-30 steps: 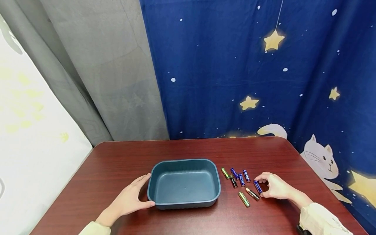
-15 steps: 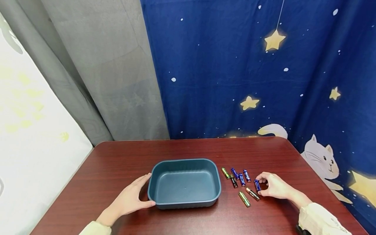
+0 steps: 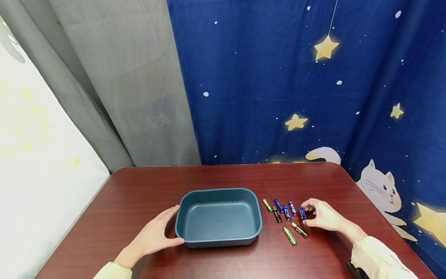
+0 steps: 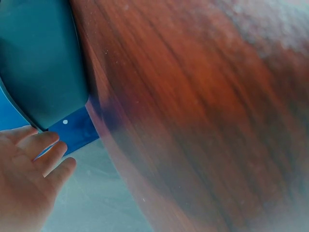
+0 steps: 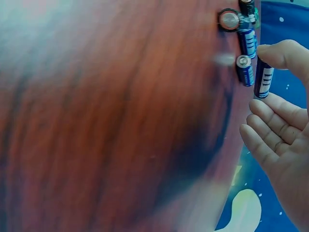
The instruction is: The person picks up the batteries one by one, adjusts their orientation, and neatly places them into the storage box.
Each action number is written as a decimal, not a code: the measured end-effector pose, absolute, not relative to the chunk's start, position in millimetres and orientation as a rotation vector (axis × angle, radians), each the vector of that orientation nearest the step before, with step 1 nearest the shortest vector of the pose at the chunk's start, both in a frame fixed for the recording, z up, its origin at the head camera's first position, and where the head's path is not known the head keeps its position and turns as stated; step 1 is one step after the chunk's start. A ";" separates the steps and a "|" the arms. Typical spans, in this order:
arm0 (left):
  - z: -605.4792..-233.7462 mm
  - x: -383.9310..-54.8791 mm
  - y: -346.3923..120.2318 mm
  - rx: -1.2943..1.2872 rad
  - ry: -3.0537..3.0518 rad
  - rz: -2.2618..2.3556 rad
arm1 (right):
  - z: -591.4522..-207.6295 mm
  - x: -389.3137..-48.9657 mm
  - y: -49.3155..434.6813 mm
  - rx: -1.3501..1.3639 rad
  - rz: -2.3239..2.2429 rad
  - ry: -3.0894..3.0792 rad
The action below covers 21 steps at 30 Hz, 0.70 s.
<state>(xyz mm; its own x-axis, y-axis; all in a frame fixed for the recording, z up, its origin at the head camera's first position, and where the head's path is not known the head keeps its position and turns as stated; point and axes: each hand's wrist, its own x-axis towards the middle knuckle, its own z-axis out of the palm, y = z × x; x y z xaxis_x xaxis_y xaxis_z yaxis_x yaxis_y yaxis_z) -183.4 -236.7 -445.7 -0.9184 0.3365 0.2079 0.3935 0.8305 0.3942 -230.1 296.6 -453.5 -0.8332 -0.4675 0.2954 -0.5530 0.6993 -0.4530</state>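
Observation:
A blue battery (image 3: 302, 213) is pinched by its two ends between the thumb and forefinger of my right hand (image 3: 324, 215). The right wrist view shows that battery (image 5: 263, 79) with its other fingers spread free behind it. Left of this hand, several blue, green and black batteries lie loose, among them a blue one (image 3: 292, 208), a black one (image 3: 299, 229) and a green one (image 3: 289, 236). My left hand (image 3: 153, 235) rests against the left side of a dark teal plastic bin (image 3: 223, 244), its fingers extended and thumb at the near corner.
The reddish-brown wooden table (image 3: 146, 190) carries everything. A blue starry curtain (image 3: 258, 97) and a grey curtain (image 3: 139, 97) hang behind its far edge. A white cloth (image 3: 42, 186) hangs at the left.
My right hand has shifted away from me and slightly left with the blue battery, bringing it close to the other blue ones. My left hand and the bin have stayed in place.

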 end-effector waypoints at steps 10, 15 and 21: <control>-442.6 -184.3 -236.1 -0.586 -2.873 -0.648 | -438.6 -240.0 283.9 0.840 0.770 -2.708; -441.6 -184.3 -236.2 -0.585 -2.867 -0.634 | -430.5 -243.3 273.2 0.835 0.762 -2.708; -440.7 -184.0 -236.0 -0.590 -2.866 -0.614 | -423.6 -245.2 259.7 0.829 0.770 -2.717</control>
